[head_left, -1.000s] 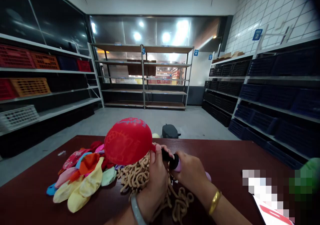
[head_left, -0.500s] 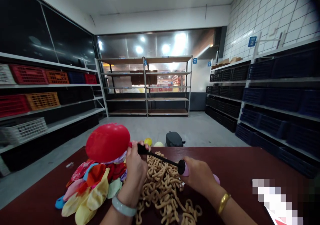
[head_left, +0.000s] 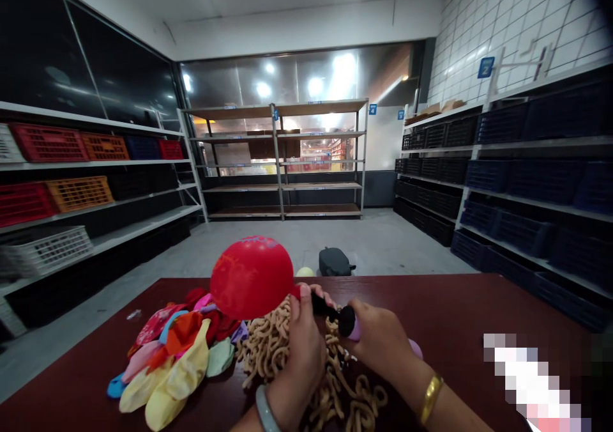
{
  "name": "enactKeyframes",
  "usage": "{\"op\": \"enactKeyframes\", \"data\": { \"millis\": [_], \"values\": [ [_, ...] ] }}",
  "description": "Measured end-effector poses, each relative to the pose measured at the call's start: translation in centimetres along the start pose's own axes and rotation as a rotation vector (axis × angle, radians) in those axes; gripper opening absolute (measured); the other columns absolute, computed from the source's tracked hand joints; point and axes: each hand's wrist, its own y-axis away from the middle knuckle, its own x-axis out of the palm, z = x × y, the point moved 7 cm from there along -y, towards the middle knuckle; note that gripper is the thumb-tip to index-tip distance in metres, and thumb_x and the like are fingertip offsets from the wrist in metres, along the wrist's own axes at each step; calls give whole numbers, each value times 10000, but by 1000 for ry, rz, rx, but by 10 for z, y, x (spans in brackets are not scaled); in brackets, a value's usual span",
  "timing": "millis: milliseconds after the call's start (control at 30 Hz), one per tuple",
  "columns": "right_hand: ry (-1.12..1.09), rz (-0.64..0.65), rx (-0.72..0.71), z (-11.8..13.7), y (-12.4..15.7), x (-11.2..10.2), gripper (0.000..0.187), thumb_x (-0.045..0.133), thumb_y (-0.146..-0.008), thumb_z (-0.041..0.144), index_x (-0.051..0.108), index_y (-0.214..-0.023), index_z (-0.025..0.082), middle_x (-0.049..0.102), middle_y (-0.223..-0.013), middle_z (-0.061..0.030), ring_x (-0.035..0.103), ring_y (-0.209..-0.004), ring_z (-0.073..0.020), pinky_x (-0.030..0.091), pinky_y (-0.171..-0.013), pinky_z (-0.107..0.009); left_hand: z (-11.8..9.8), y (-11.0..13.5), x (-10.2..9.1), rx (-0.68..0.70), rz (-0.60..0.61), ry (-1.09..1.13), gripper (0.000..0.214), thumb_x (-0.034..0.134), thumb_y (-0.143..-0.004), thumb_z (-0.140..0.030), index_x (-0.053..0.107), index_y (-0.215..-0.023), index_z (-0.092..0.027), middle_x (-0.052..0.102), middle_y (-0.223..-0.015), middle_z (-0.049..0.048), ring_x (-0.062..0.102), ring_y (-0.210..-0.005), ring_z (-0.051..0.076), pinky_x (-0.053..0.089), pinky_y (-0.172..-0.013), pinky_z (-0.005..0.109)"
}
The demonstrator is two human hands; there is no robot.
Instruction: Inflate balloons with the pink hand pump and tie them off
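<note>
My left hand (head_left: 306, 330) is closed around the front of a black balloon pump (head_left: 324, 305), pinching the neck of a red balloon (head_left: 251, 277) at its nozzle. The balloon is inflated, with a print on its top. My right hand (head_left: 380, 337) grips the pump's light purple handle, whose end shows behind the palm. Little of the black rod shows between the two hands. Beneath them lies a heap of tan twisted cords or snack-like curls (head_left: 268, 342); which, I cannot tell. Left of it is a pile of flat balloons (head_left: 186, 355) in several colours.
All this lies on a dark red table (head_left: 440, 317). A pixelated patch (head_left: 536, 381) covers something at the right. Beyond the table are a dark grey bag-like object (head_left: 335, 262) and a pale round thing (head_left: 304, 271). Shelves with crates (head_left: 81, 192) line the room.
My left hand has moved right with the red balloon, toward my nearly still right hand. The pump's exposed rod has shortened. The balloon now hides a yellow ball-like thing.
</note>
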Motion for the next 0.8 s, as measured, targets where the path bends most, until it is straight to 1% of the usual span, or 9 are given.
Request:
{"op": "enactKeyframes", "data": {
  "millis": [67,133,267,333,400,533,600,700,800],
  "values": [
    [-14,0,5,2,1,0,232,631,-760,405,556,-896,232,692,-829,-23,663,-767,-237,318,-614,-299,10,9,2,-3,6,-48,232,581,-873,-404,478,-860,-196,526,-744,-2,540,-661,123,476,-685,277],
    [-18,-6,3,3,1,-2,227,630,-752,384,559,-907,233,690,-834,-22,662,-771,-239,315,-611,-299,15,13,1,12,-2,-80,234,578,-873,-412,488,-866,-196,533,-744,-1,545,-662,127,477,-686,279],
    [-29,5,-13,7,0,-2,227,625,-752,379,559,-903,224,690,-836,-24,659,-764,-234,318,-609,-292,12,14,3,9,5,-73,271,591,-859,-427,500,-800,-178,524,-726,1,532,-637,119,475,-665,273],
    [-43,14,-25,9,0,-3,215,602,-780,390,556,-905,221,691,-835,-28,660,-772,-228,328,-619,-286,3,10,5,9,29,-59,272,584,-866,-423,499,-790,-176,519,-725,1,530,-631,115,472,-652,269],
    [-39,19,-30,8,-1,-3,235,589,-801,414,557,-924,218,694,-852,-37,662,-797,-228,344,-635,-284,-12,1,4,34,37,-45,250,586,-869,-407,495,-807,-182,521,-734,2,535,-633,119,473,-638,272],
    [18,61,-20,-3,-5,1,351,622,-780,505,575,-965,211,700,-901,-60,662,-848,-251,372,-665,-294,-58,-26,-13,178,-44,22,246,648,-826,-353,449,-822,-208,517,-713,-16,533,-589,124,451,-565,265],
    [37,69,-16,-10,-6,3,382,610,-787,541,582,-971,208,700,-899,-68,662,-855,-261,381,-684,-305,-76,-38,-22,225,-73,41,262,665,-812,-338,435,-816,-212,513,-703,-19,533,-580,126,435,-541,257],
    [56,54,-19,-16,-8,4,366,588,-809,527,584,-980,204,699,-902,-75,662,-859,-265,386,-700,-315,-83,-49,-28,204,-71,59,280,691,-791,-310,429,-832,-219,513,-711,-19,539,-592,129,421,-528,248],
    [81,43,-11,-19,-8,4,323,622,-789,446,585,-988,195,697,-948,-86,660,-871,-259,387,-709,-311,-74,-48,-27,184,-64,81,310,709,-773,-310,420,-847,-225,513,-718,-24,539,-596,127,432,-544,252]
  ]
}}
